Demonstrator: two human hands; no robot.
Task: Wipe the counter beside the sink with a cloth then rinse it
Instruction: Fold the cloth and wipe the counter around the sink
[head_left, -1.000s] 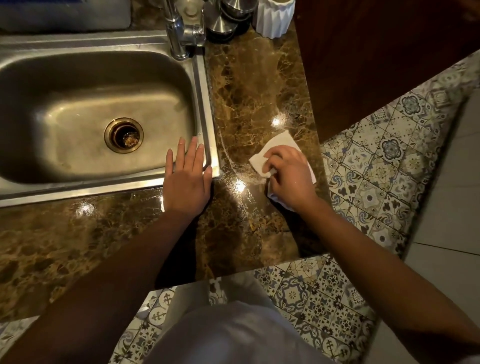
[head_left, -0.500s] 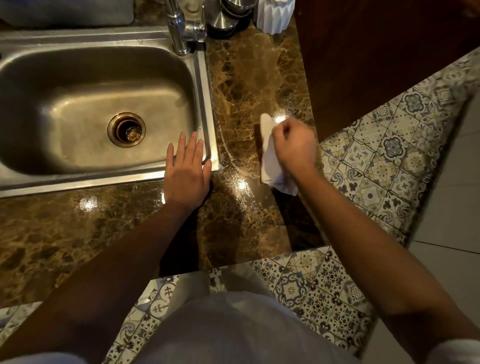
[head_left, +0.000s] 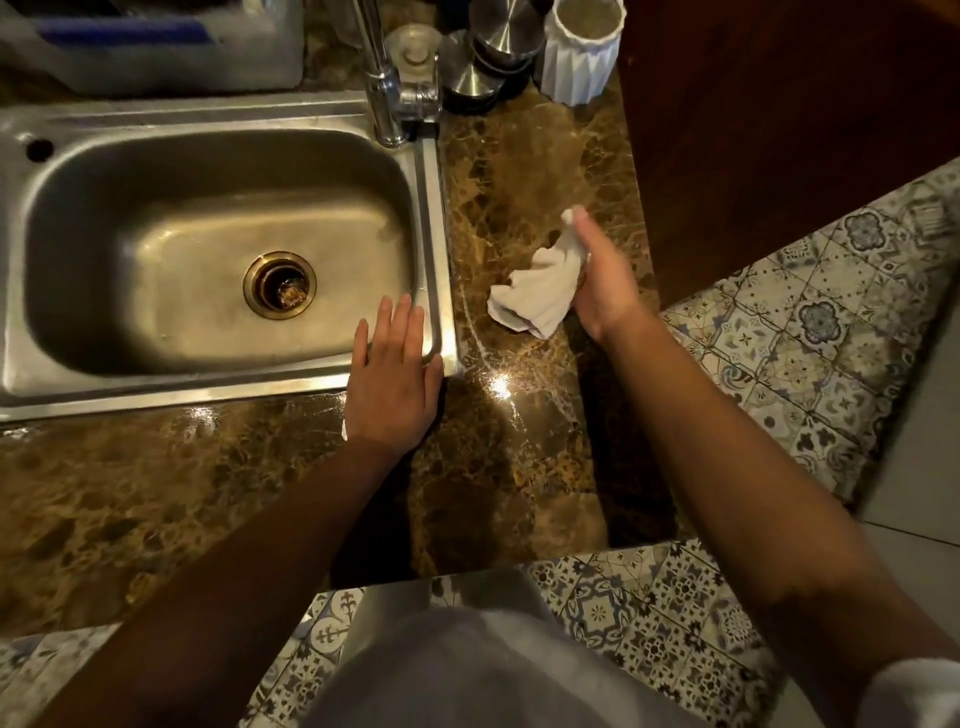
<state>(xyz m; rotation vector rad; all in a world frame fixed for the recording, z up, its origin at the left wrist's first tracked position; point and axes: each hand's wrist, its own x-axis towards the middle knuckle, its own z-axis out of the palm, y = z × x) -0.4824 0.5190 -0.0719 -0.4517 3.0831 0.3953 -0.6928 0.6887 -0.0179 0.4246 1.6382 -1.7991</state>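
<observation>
Two hands: left (head_left: 395, 384) flat on sink (head_left: 156, 400) rim (basin dry), right (head_left: 605, 275) clutching cloth (head_left: 540, 291) over counter (head_left: 519, 467).

Under our left hand's fingers (head_left: 400, 322) lies the sink (head_left: 218, 119), brushed stainless steel, dull in the basin and scuffed matt at the rim, with a brassy, tarnished drain ring (head_left: 280, 285). The tabletop (head_left: 519, 166) is dark brown marble-like stone, polished glossy, with bright glints of light between our two hands. Against the fingers of our right hand (head_left: 608, 275) hangs the cloth (head_left: 540, 291), soft, crumpled, off-white woven fabric, matt. Beyond the fingers stand a shiny chrome tap (head_left: 387, 98), satin steel lids (head_left: 498, 47) and a white ribbed cup (head_left: 579, 62) that looks ceramic. The panel (head_left: 779, 130) to the right is dark wood, low sheen.
</observation>
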